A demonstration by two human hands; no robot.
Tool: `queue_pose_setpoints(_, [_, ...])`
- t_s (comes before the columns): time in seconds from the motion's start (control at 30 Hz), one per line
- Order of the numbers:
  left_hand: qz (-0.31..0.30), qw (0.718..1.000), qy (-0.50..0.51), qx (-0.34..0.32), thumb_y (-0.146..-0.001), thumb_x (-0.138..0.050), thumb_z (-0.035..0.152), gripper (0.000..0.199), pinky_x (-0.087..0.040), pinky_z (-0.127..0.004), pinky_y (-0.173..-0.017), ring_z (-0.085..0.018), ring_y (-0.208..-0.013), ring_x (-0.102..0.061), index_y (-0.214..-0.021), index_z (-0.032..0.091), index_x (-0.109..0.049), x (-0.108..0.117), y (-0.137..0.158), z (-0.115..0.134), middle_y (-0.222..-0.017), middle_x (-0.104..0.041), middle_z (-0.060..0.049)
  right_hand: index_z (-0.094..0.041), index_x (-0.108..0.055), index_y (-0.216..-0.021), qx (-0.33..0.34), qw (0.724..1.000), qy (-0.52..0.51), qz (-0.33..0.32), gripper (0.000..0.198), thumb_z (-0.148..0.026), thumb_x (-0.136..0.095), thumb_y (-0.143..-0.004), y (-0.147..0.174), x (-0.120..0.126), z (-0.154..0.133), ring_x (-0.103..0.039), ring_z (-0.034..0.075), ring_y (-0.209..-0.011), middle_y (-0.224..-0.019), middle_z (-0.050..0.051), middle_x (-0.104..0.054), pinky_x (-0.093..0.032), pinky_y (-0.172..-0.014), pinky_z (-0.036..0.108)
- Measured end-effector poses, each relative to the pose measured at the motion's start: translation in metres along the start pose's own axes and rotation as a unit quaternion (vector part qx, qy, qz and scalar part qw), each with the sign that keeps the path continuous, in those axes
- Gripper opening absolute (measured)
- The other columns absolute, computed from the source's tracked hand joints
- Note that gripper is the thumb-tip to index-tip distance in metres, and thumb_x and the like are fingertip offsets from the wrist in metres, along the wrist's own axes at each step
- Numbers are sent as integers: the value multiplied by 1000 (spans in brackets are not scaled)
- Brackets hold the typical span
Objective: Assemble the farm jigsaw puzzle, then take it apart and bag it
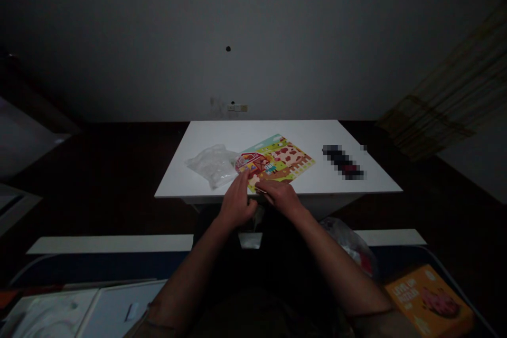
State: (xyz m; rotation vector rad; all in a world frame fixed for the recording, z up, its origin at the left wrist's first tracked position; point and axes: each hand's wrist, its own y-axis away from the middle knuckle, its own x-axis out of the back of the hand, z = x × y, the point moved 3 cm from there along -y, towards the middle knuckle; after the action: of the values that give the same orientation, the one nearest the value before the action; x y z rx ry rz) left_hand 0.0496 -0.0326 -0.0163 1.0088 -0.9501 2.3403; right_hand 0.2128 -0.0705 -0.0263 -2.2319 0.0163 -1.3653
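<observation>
So the puzzle (pixel 285 157), a bright farm scene, is on the worktop (pixel 253 129) near its front edge, one corner aimed roughly at 6 o'clock. Both hands are down at that corner. Left hand (pixel 237 202) comes in from about 7 o'clock, fingers stretched out over the puzzle, thumb apart. Right hand (pixel 282 195) is at 5 o'clock, fingers curled in; can't tell if they're pinching anything. Crinkly clear bag (pixel 212 165) sits right by the puzzle at 9 o'clock, some pixelated dark thing (pixel 344 162) at 3. Orange box (pixel 431 301) is way down at 4 or 5.
</observation>
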Motion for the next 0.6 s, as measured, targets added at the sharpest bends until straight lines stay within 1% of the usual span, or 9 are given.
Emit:
queue_pose_setpoints(0.07, [-10, 1000, -28, 8, -76, -55, 23, 87, -29, -51, -115, -30, -139, -30, -150, 18, -11, -2, -1, 0, -150, -32, -15, -25, -62, -118, -49, 997, -44, 37, 28, -28, -46, -94, -3, 6, 4, -65, 22, -102, -113, 6, -68, -53, -89, 38])
queue_pose_setpoints(0.1, [-15, 999, -44, 9, -78, -56, 26, 84, -28, -51, -115, -30, -139, -29, -150, 17, -13, -3, -1, 0, -150, -32, -15, -26, -61, -119, -76, 994, -59, 60, 29, -28, -45, -95, -4, 9, 6, -65, 22, -102, -113, 5, -68, -53, -88, 39])
queue_pose_setpoints(0.17, [-29, 997, -75, 5, -82, -55, 30, 74, -27, -51, -115, -31, -140, -29, -147, 17, -24, -7, -1, 1, -149, -34, -16, -27, -58, -123, -118, 986, -67, 100, 33, -26, -40, -96, -7, 15, 9, -63, 23, -106, -115, 6, -67, -53, -89, 42])
queue_pose_setpoints(0.23, [-42, 994, -101, -8, -86, -53, 30, 60, -27, -51, -115, -29, -139, -30, -142, 19, -36, -11, -1, 3, -147, -38, -14, -26, -56, -126, -126, 984, -52, 113, 36, -25, -37, -96, -9, 18, 10, -62, 24, -109, -118, 7, -65, -52, -91, 43])
queue_pose_setpoints(0.33, [-47, 991, -117, -32, -89, -51, 27, 47, -30, -51, -112, -27, -136, -36, -136, 23, -45, -13, 0, 3, -145, -42, -12, -25, -53, -129, -101, 991, -16, 83, 37, -26, -37, -95, -8, 18, 9, -59, 25, -112, -122, 8, -62, -49, -94, 44])
queue_pose_setpoints(0.5, [-44, 990, -124, -45, -91, -52, 29, 44, -36, -47, -108, -25, -130, -45, -134, 23, -47, -16, -4, 2, -139, -50, -12, -22, -50, -131, -70, 997, 30, 31, 38, -23, -39, -95, 3, 11, -2, -54, 26, -116, -126, 11, -58, -45, -99, 44])
queue_pose_setpoints(0.6, [-57, 988, -137, -40, -93, -49, 28, 41, -38, -43, -106, -23, -128, -47, -133, 21, -49, -21, -11, 3, -136, -53, -11, -21, -50, -132, -74, 996, 46, 22, 38, -23, -41, -94, 8, 8, -3, -52, 26, -118, -127, 12, -56, -43, -100, 45])
